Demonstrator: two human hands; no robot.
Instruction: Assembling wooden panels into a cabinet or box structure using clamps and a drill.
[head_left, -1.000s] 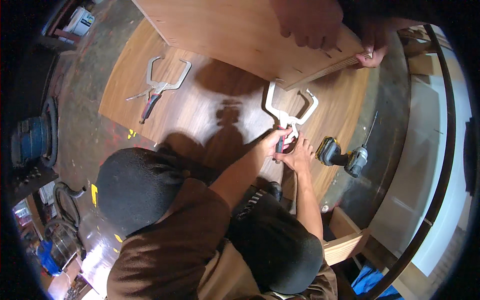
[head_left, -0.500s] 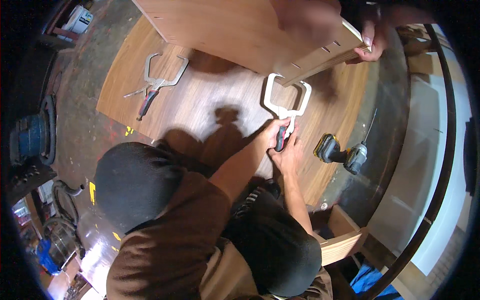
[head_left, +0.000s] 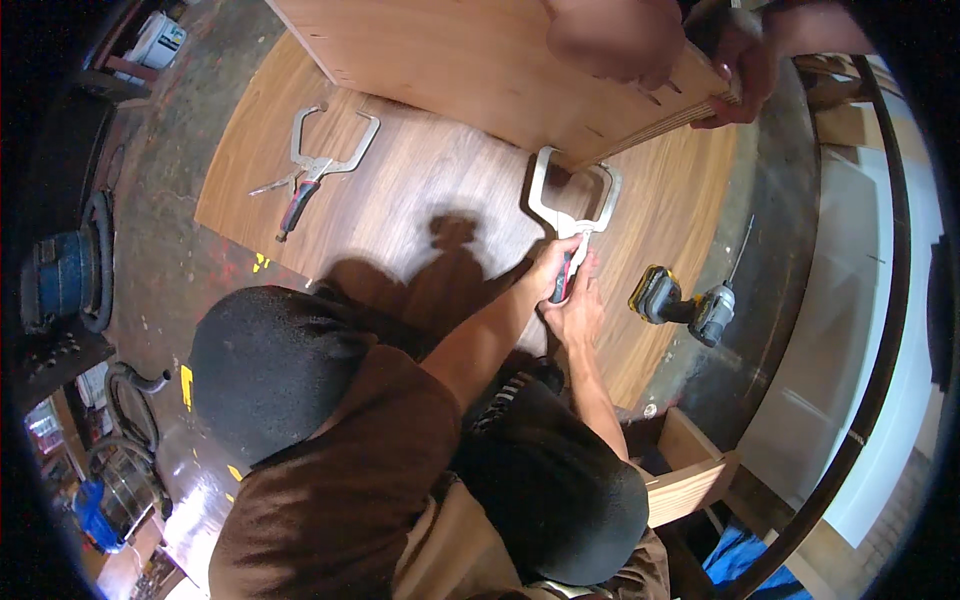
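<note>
My left hand and my right hand are both closed around the handle of a locking C-clamp. Its handle is red and black, and its silver jaws reach up to the lower corner of a wooden cabinet panel. Whether the jaws touch the panel I cannot tell. A second locking C-clamp lies to the left on the wood-grain board beneath. At the upper right, another person's hand holds the panel's edge.
On my right, a cordless drill with a long bit lies by the board's edge. A wooden drawer-like box sits near my right knee. White panels stand at the far right behind a dark curved bar. A hose lies left.
The other person's hand on the panel edge and their head have shifted slightly. The panel's right corner has tilted a little. My hands stay on the clamp handle.
</note>
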